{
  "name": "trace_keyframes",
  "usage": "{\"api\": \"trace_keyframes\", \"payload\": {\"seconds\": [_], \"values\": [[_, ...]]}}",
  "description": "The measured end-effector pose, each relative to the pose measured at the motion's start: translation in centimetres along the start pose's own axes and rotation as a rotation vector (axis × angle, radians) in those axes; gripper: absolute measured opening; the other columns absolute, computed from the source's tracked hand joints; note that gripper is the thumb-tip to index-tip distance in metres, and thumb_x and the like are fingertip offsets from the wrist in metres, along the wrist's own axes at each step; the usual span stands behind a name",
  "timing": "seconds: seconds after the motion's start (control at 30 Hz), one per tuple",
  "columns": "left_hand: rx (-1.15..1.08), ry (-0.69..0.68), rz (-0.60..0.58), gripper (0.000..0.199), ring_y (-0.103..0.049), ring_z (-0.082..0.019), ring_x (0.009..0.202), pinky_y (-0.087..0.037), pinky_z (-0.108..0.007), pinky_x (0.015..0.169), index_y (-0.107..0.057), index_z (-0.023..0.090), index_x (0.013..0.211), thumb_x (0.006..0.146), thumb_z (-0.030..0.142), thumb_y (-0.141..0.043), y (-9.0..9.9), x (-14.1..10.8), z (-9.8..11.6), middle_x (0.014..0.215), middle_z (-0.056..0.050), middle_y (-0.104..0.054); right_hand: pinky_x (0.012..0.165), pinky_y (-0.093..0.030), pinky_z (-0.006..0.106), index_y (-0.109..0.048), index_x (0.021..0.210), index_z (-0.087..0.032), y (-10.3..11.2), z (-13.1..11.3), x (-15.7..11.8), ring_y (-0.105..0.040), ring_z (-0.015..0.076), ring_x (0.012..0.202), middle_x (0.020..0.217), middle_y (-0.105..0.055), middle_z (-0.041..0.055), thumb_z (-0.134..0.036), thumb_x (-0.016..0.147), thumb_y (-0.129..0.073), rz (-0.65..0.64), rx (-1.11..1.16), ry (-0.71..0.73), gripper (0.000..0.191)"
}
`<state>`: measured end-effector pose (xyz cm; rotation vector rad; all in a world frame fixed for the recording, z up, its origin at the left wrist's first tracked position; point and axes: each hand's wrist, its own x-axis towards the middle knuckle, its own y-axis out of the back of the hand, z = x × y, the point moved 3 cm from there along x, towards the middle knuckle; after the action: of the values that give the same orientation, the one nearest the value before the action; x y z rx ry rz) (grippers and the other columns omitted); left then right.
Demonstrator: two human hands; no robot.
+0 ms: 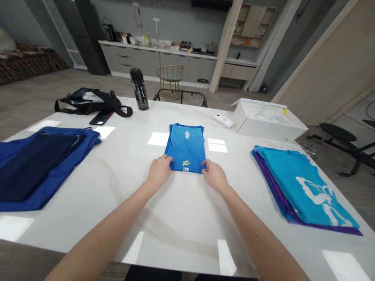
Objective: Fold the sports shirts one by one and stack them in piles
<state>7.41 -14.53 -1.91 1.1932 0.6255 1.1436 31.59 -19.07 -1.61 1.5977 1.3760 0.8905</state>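
Left hand (159, 172) and right hand (215, 175) pinch the near corners of the blue shirt (187, 145). Folding looks under way; the next move probably calls for matched hands

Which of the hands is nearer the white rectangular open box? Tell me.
Right. The right hand is left of the white box, closer to the camera; the left hand is farther left, across the folded blue cloth garment.

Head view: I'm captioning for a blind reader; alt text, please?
Left hand and right hand hold the near corners of a folded blue garment on a white table. A navy-topped clothes pile lies left, a turquoise-topped pile right; a bag, bottle and box sit behind.
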Motion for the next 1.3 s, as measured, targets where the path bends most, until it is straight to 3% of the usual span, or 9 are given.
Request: {"api": "trace_keyframes", "payload": {"seconds": [0.1,0.2,0.33,0.43,0.6,0.83,0.93,1.13,1.3], "values": [[0.023,0.020,0.096,0.037,-0.062,-0.029,0.108,-0.049,-0.041,0.091,-0.063,0.020,0.117,0.088,0.006,-0.045,0.8,1.1,0.5,0.121,-0.014,-0.062,0.079,-0.045,0.031,-0.066,0.111,-0.023,0.2,-1.2,1.0,-0.065,0.0241,0.092,0.106,-0.069,0.0085,-0.016,0.085,-0.055,0.083,-0.049,0.045,0.029],[-0.054,0.168,0.169,0.032,-0.065,-0.028,0.101,-0.050,-0.038,0.085,-0.055,0.017,0.124,0.093,0.016,-0.047,0.9,1.9,0.0,0.120,-0.017,-0.061,0.092,-0.045,0.030,-0.065,0.112,-0.021,-0.2,-3.2,3.1,-0.062,0.0219,0.104,0.113,-0.066,0.0089,-0.020,0.092,-0.052,0.144,0.041,0.184,0.024],[-0.149,0.325,0.061,0.030,-0.069,-0.028,0.086,-0.050,-0.036,0.074,-0.052,0.019,0.120,0.094,0.034,-0.054,0.0,2.0,-1.2,0.098,-0.012,-0.069,0.107,-0.040,0.028,-0.062,0.122,-0.019,-1.6,-5.5,6.7,-0.057,0.0182,0.122,0.129,-0.063,0.0097,-0.028,0.102,-0.044,0.130,0.141,0.303,0.029],[-0.151,0.372,0.001,0.027,-0.069,-0.028,0.080,-0.047,-0.034,0.070,-0.054,0.023,0.116,0.095,0.040,-0.054,-0.4,1.6,-1.8,0.088,-0.009,-0.071,0.118,-0.030,0.037,-0.059,0.134,-0.019,-2.8,-6.1,9.1,-0.039,0.0213,0.143,0.150,-0.052,0.0099,-0.035,0.106,-0.037,0.083,0.089,0.322,0.039],[-0.179,0.356,-0.028,0.023,-0.069,-0.028,0.082,-0.045,-0.033,0.069,-0.057,0.028,0.117,0.095,0.031,-0.052,-0.5,1.0,-2.0,0.089,-0.007,-0.072,0.122,-0.016,0.056,-0.046,0.151,-0.026,-4.8,-5.5,10.9,-0.026,0.0275,0.151,0.163,-0.035,0.0063,-0.048,0.107,-0.029,-0.038,-0.075,0.269,0.052],[-0.074,0.247,-0.094,0.026,-0.069,-0.027,0.086,-0.046,-0.034,0.074,-0.063,0.029,0.117,0.096,0.023,-0.047,0.1,-0.6,-1.9,0.095,-0.007,-0.073,0.124,-0.011,0.053,-0.041,0.154,-0.030,-5.5,-5.0,10.7,-0.023,0.0264,0.152,0.164,-0.032,0.0044,-0.053,0.106,-0.028,-0.010,-0.117,0.266,0.055],[0.061,0.183,-0.055,0.026,-0.068,-0.029,0.094,-0.048,-0.038,0.082,-0.067,0.024,0.112,0.096,0.022,-0.046,0.5,0.0,-1.4,0.099,-0.010,-0.070,0.124,-0.011,0.053,-0.041,0.154,-0.029,-5.5,-5.1,10.5,-0.024,0.0261,0.152,0.164,-0.033,0.0050,-0.052,0.105,-0.029,0.005,-0.113,0.270,0.055],[0.102,-0.070,0.078,0.039,-0.061,-0.026,0.115,-0.045,-0.038,0.103,-0.060,0.013,0.131,0.098,0.015,-0.038,-0.8,6.6,0.0,0.128,-0.016,-0.062,0.123,-0.015,0.054,-0.041,0.155,-0.026,-4.9,-5.3,10.8,-0.024,0.0284,0.152,0.163,-0.034,0.0061,-0.056,0.104,-0.030,-0.019,-0.066,0.273,0.059],[-0.005,-0.176,-0.026,0.045,-0.049,-0.025,0.138,-0.036,-0.038,0.116,-0.054,0.007,0.138,0.097,0.010,-0.034,-4.1,14.6,0.4,0.145,-0.021,-0.054,0.124,-0.018,0.047,-0.039,0.155,-0.016,-3.8,-5.3,14.2,-0.023,0.0259,0.153,0.163,-0.034,0.0100,-0.041,0.107,-0.025,0.024,-0.021,0.252,0.056]]}}
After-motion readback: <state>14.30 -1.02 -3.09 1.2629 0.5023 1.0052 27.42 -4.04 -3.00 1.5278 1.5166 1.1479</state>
